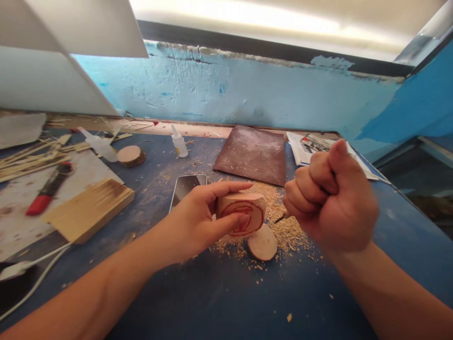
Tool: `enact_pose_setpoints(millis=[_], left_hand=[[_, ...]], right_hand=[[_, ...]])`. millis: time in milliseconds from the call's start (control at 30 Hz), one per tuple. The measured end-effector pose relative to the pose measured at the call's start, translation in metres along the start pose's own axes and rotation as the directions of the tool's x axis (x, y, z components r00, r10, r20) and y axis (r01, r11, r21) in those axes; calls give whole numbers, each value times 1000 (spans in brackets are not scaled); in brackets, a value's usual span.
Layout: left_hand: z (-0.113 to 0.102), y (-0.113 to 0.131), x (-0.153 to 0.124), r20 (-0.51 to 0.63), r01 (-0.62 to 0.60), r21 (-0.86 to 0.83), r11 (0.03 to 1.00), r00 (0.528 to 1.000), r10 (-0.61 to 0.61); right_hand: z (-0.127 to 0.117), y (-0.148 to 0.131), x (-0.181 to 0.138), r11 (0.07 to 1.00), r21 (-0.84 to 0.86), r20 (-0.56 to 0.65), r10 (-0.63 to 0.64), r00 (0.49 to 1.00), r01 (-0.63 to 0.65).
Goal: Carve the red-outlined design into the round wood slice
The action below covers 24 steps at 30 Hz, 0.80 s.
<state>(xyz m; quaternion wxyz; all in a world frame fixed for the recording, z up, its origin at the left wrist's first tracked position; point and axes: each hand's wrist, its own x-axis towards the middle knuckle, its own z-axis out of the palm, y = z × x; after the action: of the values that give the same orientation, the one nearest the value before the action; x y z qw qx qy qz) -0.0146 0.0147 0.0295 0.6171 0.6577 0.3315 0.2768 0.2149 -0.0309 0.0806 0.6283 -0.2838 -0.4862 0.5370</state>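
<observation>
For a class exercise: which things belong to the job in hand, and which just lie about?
In use: red-marked wood piece (left hand), dark-tipped tool (right hand), probably shavings, wood slice.

Apparently lying about: phone, upright bottle, brown sheet, wooden block, red-ended tool.

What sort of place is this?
Likely a woodworking workspace: wood shavings cover part of the blue tabletop, the left hand holds a red-marked wood piece, and a wooden block lies farther left.

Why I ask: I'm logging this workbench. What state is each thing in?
Left grip, closed on wood piece
Wood piece, held, marked red
Right grip, closed on thin tool
Thin tool, tip exposed
Shavings, scattered
Small disc, lying among shavings
Phone, screen dark
Middle bottle, upright
Left bottle, on its side
Brown sheet, lying flat
</observation>
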Motion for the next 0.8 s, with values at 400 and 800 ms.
enact_pose_setpoints(millis=[400,800], left_hand=[[6,0,-3,83,-13,12,1000,996,12],[8,-6,-5,152,-204,235,950,973,172]], right_hand=[[3,-16,-6,998,-58,38,-19,999,21],[12,-14,-10,999,-12,26,-48,998,49]])
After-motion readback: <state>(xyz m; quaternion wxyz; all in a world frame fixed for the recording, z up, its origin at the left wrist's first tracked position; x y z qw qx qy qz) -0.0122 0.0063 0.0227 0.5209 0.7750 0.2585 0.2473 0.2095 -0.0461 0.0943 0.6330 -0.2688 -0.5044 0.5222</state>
